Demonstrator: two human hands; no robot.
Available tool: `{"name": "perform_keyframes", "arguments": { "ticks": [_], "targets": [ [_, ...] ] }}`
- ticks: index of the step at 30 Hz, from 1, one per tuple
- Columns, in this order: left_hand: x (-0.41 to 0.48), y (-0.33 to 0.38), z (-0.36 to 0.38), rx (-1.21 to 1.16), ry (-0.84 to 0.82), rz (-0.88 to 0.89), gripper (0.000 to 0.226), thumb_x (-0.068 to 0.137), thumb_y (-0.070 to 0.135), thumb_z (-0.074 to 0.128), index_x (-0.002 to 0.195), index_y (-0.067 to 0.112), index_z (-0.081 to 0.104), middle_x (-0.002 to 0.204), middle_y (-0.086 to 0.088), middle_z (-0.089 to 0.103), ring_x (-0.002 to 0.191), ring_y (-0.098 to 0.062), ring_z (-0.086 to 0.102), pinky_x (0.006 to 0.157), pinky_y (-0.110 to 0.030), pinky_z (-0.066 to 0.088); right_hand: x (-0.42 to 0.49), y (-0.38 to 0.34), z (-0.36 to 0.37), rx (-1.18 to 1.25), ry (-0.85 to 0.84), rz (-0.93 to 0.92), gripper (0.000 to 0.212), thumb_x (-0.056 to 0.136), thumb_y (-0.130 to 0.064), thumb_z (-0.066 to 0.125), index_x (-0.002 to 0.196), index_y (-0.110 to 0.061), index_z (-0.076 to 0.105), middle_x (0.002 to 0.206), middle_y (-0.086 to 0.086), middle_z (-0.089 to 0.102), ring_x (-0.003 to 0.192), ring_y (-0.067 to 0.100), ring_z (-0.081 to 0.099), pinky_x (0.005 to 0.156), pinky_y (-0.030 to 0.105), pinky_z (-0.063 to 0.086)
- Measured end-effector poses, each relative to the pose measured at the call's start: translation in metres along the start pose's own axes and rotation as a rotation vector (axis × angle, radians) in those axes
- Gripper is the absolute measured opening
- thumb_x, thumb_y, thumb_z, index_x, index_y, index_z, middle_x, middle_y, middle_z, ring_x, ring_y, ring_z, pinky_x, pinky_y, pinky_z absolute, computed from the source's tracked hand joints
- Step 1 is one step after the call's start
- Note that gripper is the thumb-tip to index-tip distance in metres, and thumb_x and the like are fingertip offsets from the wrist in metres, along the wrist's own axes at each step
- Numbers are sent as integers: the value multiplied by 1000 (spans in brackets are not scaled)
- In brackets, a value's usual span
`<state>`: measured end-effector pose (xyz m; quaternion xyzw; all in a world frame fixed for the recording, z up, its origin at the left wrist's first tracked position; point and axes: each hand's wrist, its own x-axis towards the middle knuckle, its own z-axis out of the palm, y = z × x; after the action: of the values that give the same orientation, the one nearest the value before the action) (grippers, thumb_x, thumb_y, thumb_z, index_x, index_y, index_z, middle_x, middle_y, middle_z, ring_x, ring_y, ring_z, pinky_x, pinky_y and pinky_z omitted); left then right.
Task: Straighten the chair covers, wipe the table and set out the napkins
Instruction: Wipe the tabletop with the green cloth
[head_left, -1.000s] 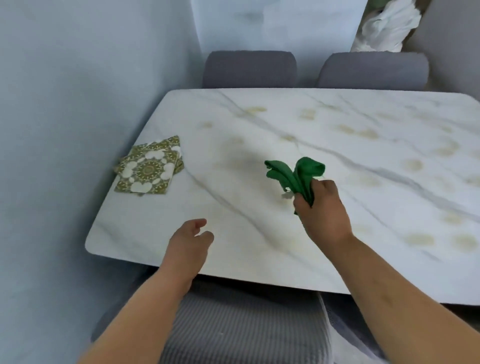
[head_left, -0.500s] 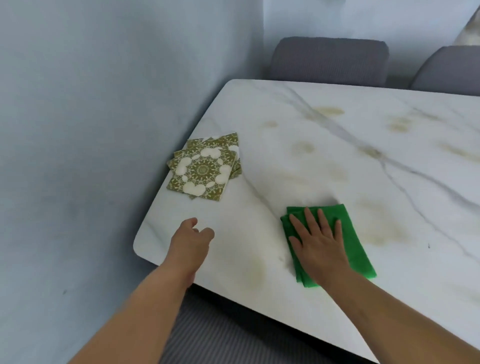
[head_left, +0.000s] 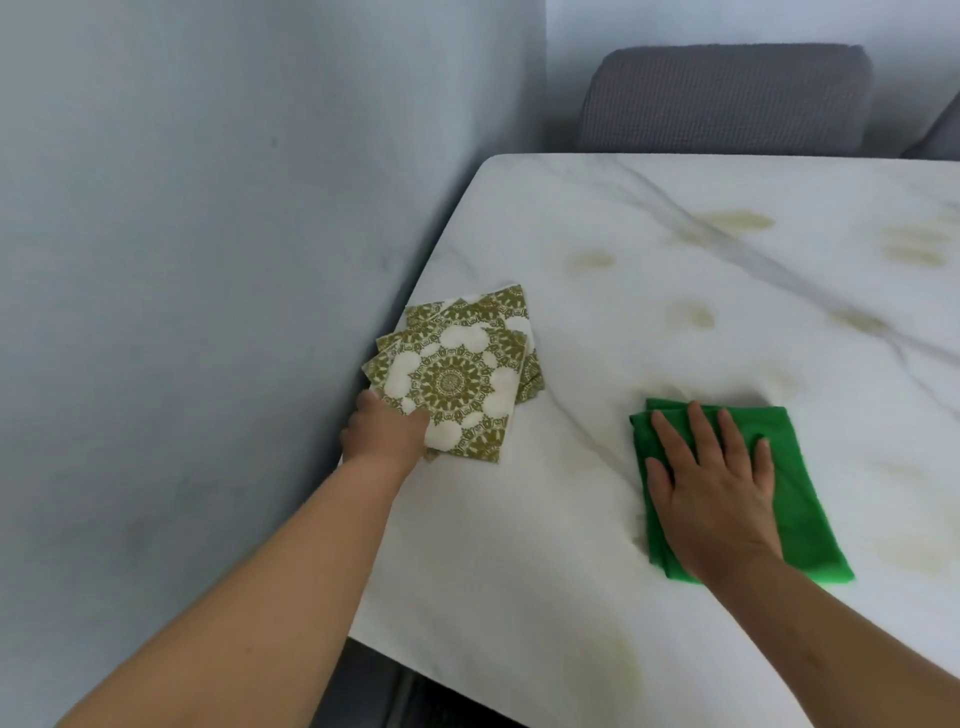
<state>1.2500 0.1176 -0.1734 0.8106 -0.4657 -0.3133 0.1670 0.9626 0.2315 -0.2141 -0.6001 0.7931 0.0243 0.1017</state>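
The stack of patterned napkins (head_left: 457, 374) is seen at the left edge of the marble table (head_left: 519, 571), close to the wall (head_left: 208, 260), and is slightly fanned. Its near-left corner is taken by the left hand (head_left: 387, 434). The fingers are hidden beneath the paper, so the stack appears to be pinched between them and the thumb, though this is not fully shown. To the right, well apart from the napkins, a folded green cloth (head_left: 810, 499) is laid flat on the tabletop. It is pressed down by the right hand (head_left: 717, 493), whose fingers are held straight and spread. Yellowish stains (head_left: 696, 314) are scattered over the surface farther out. A grey-covered chair (head_left: 727, 98) is set at the far edge.
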Motion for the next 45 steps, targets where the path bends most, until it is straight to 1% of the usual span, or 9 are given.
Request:
{"name": "perform_keyframes", "arguments": {
  "ticks": [8,16,22,26,30,32,36,39,45],
  "targets": [
    [43,31,-1,-184,92,-68,63,68,31,80,115,4,48,116,-13,60,101,-34,62,83,-47,55,26,-23,-8,-1,-3,28,59,95,-51,6,153,-40,-1,164,-3,-3,150,23,-8,119,50,-7],
    [54,48,21,-71,-66,-150,42,68,21,80,100,6,57,98,-6,63,79,-25,60,66,-29,50,20,-22,-6,30,12,42,59,96,-52,7,153,-40,6,164,-3,1,150,23,-6,119,48,-9],
    [60,50,31,149,45,23,46,81,22,62,124,18,48,128,-14,46,118,-35,44,77,-34,38,22,-21,-4,36,15,39,73,84,-57,-9,153,-42,7,164,-4,3,150,23,-4,119,48,-9],
    [62,64,31,-359,90,-132,55,68,13,70,119,9,48,120,-12,57,93,-30,62,74,-38,55,24,-21,-6,50,22,30,71,85,-56,-8,153,-41,7,164,-3,4,150,24,-3,119,48,-8],
    [65,73,27,-691,-204,-355,49,63,11,81,108,7,63,97,-14,71,76,-32,71,62,-51,58,23,-20,-3,71,55,22,67,90,-55,5,153,-34,20,162,1,16,150,26,8,120,49,-3],
    [57,74,29,-551,-283,-284,34,72,8,77,103,5,64,97,-16,71,78,-33,71,64,-51,58,22,-21,-3,158,100,33,64,91,-54,21,142,-22,40,155,9,32,145,29,24,120,52,7],
    [33,76,21,-193,-2,168,22,81,21,64,102,16,63,101,-8,69,91,-32,65,81,-43,55,1,-8,-1,208,145,-6,56,90,-55,34,121,-15,58,135,9,52,136,35,37,116,58,15],
    [16,84,-2,-36,191,399,25,90,19,55,114,12,57,106,-13,65,99,-36,60,75,-30,41,-16,9,5,45,63,-52,62,96,-59,19,143,-26,44,152,3,40,142,40,27,114,58,11],
    [13,104,-56,-34,436,558,42,88,10,50,128,23,51,105,-14,67,95,-39,60,81,-40,47,79,-13,-11,0,1,-17,72,88,-65,-11,153,-37,1,164,2,2,148,39,-1,117,59,2]
  ]
}}
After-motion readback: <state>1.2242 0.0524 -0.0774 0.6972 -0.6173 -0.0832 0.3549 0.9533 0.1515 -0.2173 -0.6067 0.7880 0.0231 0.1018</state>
